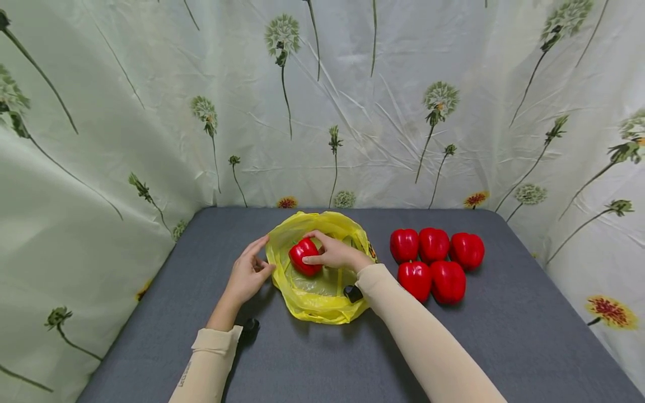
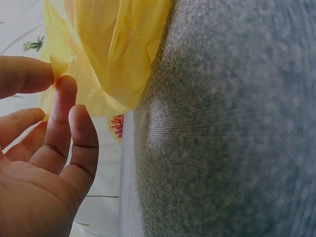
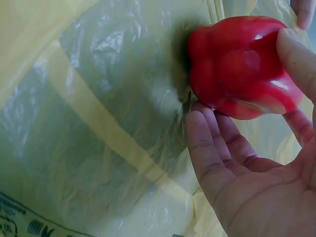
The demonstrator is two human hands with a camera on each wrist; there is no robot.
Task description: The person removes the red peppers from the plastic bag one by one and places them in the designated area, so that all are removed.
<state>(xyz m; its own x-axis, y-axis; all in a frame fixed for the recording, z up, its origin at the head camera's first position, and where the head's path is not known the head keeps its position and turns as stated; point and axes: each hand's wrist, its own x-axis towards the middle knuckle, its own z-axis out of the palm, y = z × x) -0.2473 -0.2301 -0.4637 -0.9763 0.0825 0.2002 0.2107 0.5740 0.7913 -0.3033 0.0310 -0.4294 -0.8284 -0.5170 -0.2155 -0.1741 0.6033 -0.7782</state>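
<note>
A yellow plastic bag [image 1: 322, 310] stands on the table with its mouth spread wide. Inside it my right hand [image 1: 336, 253] grips a red bell pepper [image 1: 302, 258], thumb on one side and fingers round the other. The right wrist view has this bell pepper [image 3: 242, 66] lying sideways close to the bag's thin wall. At the bag's left rim, my left hand [image 1: 248, 274] pinches the plastic between its fingertips; the left wrist view shows the bag's edge [image 2: 106, 54] caught there, with the other fingers loosely bent.
Several more red bell peppers [image 1: 448, 282] sit in two rows to the right of the bag. A grey cloth covers the table [image 1: 322, 364]. Behind it hangs a pale curtain [image 1: 312, 112] printed with dandelions. Dark wrist cameras [image 1: 250, 329] are strapped near both sleeves.
</note>
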